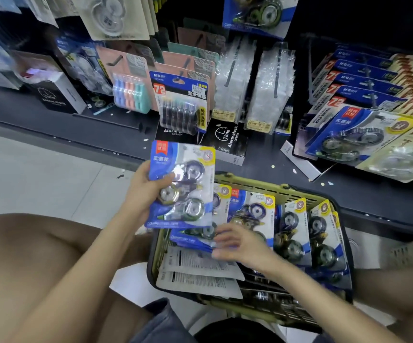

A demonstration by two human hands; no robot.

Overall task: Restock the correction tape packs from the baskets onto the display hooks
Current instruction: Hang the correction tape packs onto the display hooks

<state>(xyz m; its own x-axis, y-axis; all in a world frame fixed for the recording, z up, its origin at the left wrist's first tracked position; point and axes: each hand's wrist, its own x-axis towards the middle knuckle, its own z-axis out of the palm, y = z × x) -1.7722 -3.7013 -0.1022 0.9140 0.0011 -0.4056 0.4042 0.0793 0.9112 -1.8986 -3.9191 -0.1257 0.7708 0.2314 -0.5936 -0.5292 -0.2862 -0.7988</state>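
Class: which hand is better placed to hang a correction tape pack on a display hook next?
Left. The left hand grips a blue carded correction tape pack above the olive plastic basket; the right hand only rests on packs inside it.

A pale tiled floor [39,174] meets a dark, speckled low shelf [52,120].

You have one olive-green basket [307,194] in front of you. Above the basket's left rim is one held correction tape pack [183,184] with three rollers. Inside the basket, count at least five face-up packs [250,214] and two face-down packs [200,262]; overlap hides any others. Beyond the basket stand three black alarm clock boxes [227,142]. Beyond the basket's far right corner lie at least four blue "72" value packs [363,95].
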